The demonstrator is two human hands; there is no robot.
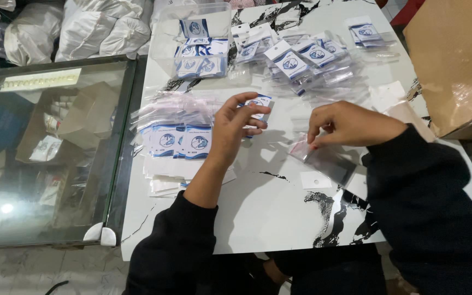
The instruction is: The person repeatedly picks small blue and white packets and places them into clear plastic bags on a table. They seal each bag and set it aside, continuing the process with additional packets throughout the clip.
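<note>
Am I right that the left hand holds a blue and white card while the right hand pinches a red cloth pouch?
Not quite. In the head view the right hand pinches a clear plastic bag, not a red cloth pouch. The left hand does hold a blue and white card.

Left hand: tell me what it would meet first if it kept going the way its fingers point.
Probably the right hand: the left hand, holding a blue-and-white card, points right across bare tabletop.

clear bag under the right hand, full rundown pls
The clear bag is a small, flat sleeve of thin, glossy transparent plastic, apparently empty. It lies flat on the white marbled table, angled with its upper-left end under the right hand, whose fingertips pinch or press that end. A pinkish strip shows at that edge. A small white card lies just below it.
</note>
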